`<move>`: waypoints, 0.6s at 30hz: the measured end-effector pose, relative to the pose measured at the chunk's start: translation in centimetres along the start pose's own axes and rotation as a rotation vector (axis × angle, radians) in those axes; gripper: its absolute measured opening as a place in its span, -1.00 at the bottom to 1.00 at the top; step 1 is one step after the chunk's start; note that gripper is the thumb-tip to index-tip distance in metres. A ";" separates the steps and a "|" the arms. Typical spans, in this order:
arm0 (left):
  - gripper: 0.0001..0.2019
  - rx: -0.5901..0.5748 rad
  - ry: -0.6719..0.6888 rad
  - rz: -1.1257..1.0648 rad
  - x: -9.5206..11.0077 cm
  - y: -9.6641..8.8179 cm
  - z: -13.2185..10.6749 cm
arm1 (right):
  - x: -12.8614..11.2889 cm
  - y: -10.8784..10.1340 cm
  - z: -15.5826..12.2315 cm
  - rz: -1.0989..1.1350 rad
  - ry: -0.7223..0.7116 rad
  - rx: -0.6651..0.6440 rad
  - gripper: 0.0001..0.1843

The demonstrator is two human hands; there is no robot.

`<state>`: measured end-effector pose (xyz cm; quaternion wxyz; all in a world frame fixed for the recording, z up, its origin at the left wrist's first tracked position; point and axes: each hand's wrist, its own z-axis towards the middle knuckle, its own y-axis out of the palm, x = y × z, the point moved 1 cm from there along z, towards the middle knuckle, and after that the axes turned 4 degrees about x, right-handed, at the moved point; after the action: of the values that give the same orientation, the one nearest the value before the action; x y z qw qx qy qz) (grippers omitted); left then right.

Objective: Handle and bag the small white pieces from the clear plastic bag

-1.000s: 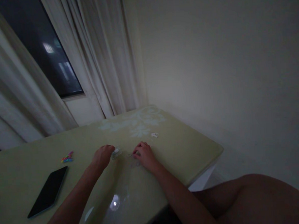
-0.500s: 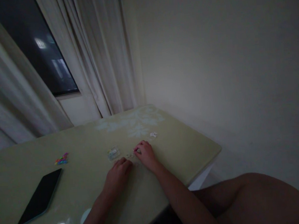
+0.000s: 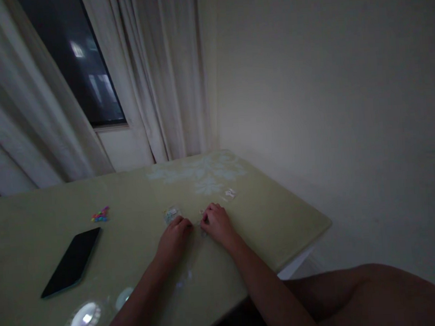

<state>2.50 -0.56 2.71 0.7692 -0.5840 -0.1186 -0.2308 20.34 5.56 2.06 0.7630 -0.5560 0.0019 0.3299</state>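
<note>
My left hand [image 3: 177, 237] is low over the table, its fingers bent together at the near side of a small clear packet or box [image 3: 172, 215]. What its fingertips pinch, if anything, is too small and dim to make out. Just to the right, my right hand [image 3: 218, 225] has thumb and fingers drawn together, pointing toward the left hand. Tiny pale pieces [image 3: 202, 211] show by its fingertips, partly hidden; whether it grips one is unclear. A gap of bare table lies between the two hands.
A small clear bag with white bits [image 3: 229, 194] lies beyond my right hand. Left are several colourful small pieces [image 3: 101, 214] and a dark tablet [image 3: 72, 263]. A shiny round object [image 3: 86, 317] sits near the front. The table [image 3: 280, 228] meets a wall; curtains hang behind.
The view has shifted, so the table things appear farther right. My left fingers have moved up nearer the clear packet, and my right fingertips have shifted slightly over the tiny pale pieces.
</note>
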 end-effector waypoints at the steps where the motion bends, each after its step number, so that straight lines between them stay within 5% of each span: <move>1: -0.78 0.001 -0.012 0.003 0.1 -0.1 0.0 | 0.0 0.0 0.0 -0.017 -0.011 -0.001 -0.93; 8: -0.79 0.177 -0.036 -0.126 -0.6 0.0 0.2 | -0.2 -0.2 0.3 0.067 0.033 0.044 -0.89; 18: -0.72 0.324 -0.245 -0.449 -1.0 -0.8 0.2 | -0.3 -0.4 0.0 -0.010 -0.004 -0.027 -0.89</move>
<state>1.27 -0.33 2.95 0.7620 -0.4365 -0.3718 -0.3010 20.29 5.38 2.52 0.7569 -0.5657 -0.0067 0.3272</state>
